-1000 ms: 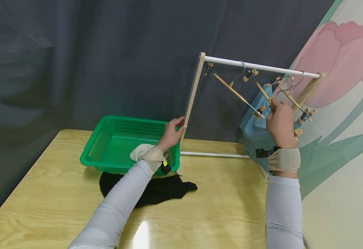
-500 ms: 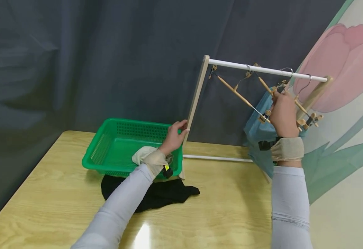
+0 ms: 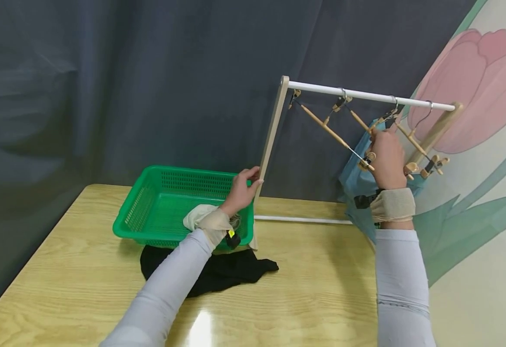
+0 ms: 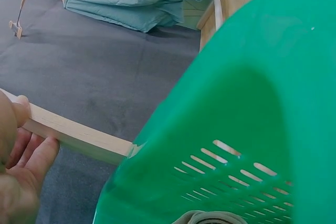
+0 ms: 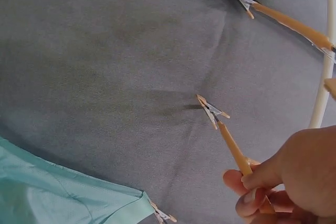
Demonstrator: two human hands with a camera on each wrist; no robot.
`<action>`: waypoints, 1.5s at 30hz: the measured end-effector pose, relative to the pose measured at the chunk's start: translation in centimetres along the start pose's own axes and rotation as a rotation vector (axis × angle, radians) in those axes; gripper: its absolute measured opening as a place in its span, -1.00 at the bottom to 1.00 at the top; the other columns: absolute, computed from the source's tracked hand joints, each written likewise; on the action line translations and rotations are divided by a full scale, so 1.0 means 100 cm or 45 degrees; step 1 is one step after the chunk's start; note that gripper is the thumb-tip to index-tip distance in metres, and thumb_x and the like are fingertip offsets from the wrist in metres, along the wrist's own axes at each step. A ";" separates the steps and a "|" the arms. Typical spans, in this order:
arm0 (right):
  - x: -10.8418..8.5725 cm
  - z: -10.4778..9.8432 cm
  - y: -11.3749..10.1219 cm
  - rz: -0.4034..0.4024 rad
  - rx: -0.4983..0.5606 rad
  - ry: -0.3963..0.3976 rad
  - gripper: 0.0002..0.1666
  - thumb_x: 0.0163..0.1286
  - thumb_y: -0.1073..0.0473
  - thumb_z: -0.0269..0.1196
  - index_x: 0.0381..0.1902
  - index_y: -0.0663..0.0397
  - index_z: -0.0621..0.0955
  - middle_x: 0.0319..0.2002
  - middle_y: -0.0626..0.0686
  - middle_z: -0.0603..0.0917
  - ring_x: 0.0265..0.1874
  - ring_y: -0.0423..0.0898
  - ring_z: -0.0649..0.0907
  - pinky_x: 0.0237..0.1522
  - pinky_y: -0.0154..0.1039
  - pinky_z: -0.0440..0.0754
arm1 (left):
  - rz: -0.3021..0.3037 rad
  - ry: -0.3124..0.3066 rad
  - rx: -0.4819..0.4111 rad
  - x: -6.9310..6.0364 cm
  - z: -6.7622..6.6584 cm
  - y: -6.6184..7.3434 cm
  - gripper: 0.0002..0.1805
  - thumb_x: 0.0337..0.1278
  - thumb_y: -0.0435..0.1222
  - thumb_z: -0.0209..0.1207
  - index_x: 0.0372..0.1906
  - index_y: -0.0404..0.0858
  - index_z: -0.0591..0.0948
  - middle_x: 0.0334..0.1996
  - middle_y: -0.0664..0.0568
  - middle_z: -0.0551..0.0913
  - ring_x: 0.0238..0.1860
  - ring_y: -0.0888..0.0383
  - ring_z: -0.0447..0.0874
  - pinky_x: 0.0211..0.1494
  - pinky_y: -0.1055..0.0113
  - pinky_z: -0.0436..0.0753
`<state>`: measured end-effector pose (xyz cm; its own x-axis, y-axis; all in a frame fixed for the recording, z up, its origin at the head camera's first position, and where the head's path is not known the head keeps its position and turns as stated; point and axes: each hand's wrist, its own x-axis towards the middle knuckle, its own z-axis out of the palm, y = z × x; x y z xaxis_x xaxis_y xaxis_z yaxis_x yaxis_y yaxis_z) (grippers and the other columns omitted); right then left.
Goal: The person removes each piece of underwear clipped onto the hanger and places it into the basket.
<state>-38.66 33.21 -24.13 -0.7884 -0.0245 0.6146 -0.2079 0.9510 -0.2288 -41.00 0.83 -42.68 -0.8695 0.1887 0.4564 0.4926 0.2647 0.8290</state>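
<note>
My left hand holds the left wooden post of a small clothes rack between thumb and fingers; the left wrist view shows the fingers under the post. At the rack's right side my right hand pinches the wooden bar of a clip hanger. Its hook appears at the white rail; whether it bears weight I cannot tell. Another clip hanger hangs to the left, with bare clips. A light blue garment hangs behind the right hand, clipped at its edge.
A green basket with a white cloth inside stands against the rack's left post. A black cloth lies on the wooden table in front of it. A dark curtain hangs behind, and a painted wall rises at right.
My right hand has brought the hanger's hook up to the rail, then shifted slightly left with it. The left hand has kept its hold on the post.
</note>
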 end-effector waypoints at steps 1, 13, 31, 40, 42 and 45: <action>0.000 0.000 -0.001 -0.003 -0.003 0.007 -0.76 0.40 0.51 -0.04 -0.23 0.38 0.59 -0.27 0.42 0.52 -0.34 0.42 0.52 -0.41 0.33 0.42 | -0.006 0.000 0.006 0.000 0.000 0.000 -0.45 0.49 -0.34 0.14 0.47 -0.39 0.37 0.20 -0.24 0.56 0.17 -0.10 0.59 0.24 0.09 0.61; 0.004 0.013 -0.008 -0.156 0.133 0.157 -0.64 0.31 0.65 -0.15 -0.08 0.48 0.52 -0.34 0.45 0.51 -0.31 0.38 0.46 -0.20 0.15 0.37 | -0.081 -0.102 0.191 0.010 -0.021 0.009 -0.46 0.56 -0.30 0.05 0.49 -0.40 0.33 0.21 -0.23 0.55 0.23 -0.10 0.54 0.29 0.01 0.55; -0.115 0.031 -0.080 -0.194 0.638 1.002 -0.59 0.30 0.54 -0.04 -0.40 0.37 0.77 -0.47 0.29 0.74 -0.47 0.25 0.56 -0.17 -0.34 0.39 | -0.179 -0.506 0.575 -0.071 -0.157 0.008 -0.51 0.57 -0.22 0.04 0.41 -0.41 0.44 0.44 -0.37 0.31 0.47 -0.32 0.22 0.45 -0.24 0.30; -0.201 0.096 -0.162 -0.362 0.503 -0.349 -0.61 0.56 0.06 0.18 0.19 0.11 0.68 -0.08 0.08 0.77 -0.12 0.06 0.68 -0.18 -0.06 0.67 | -0.241 -0.144 0.711 -0.113 -0.216 -0.010 -0.57 0.55 -0.33 0.01 0.35 -0.46 0.48 0.48 -0.46 0.16 0.51 -0.41 0.06 0.45 -0.35 0.17; -0.214 0.116 -0.177 -0.322 0.410 -0.646 -0.34 0.57 -0.20 0.12 0.40 0.09 0.51 0.10 0.17 0.71 0.07 0.16 0.66 0.01 0.10 0.65 | -0.245 -0.040 0.715 -0.119 -0.222 -0.018 -0.59 0.54 -0.38 -0.03 0.33 -0.47 0.50 0.47 -0.49 0.16 0.51 -0.44 0.03 0.44 -0.38 0.14; -0.230 0.140 -0.196 -0.297 0.338 -0.833 -0.10 0.52 -0.39 0.05 0.55 0.10 0.30 0.21 0.27 0.63 0.19 0.23 0.62 0.13 0.18 0.61 | -0.252 0.123 0.731 -0.128 -0.224 -0.031 -0.58 0.50 -0.44 -0.08 0.32 -0.50 0.50 0.37 -0.55 0.30 0.45 -0.46 0.11 0.44 -0.38 0.13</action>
<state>-24.60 10.81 -44.32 -0.8731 -0.4741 0.1135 -0.4797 0.7941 -0.3731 -32.22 -23.61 -43.87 -0.9326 0.0047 0.3609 0.2386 0.7584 0.6066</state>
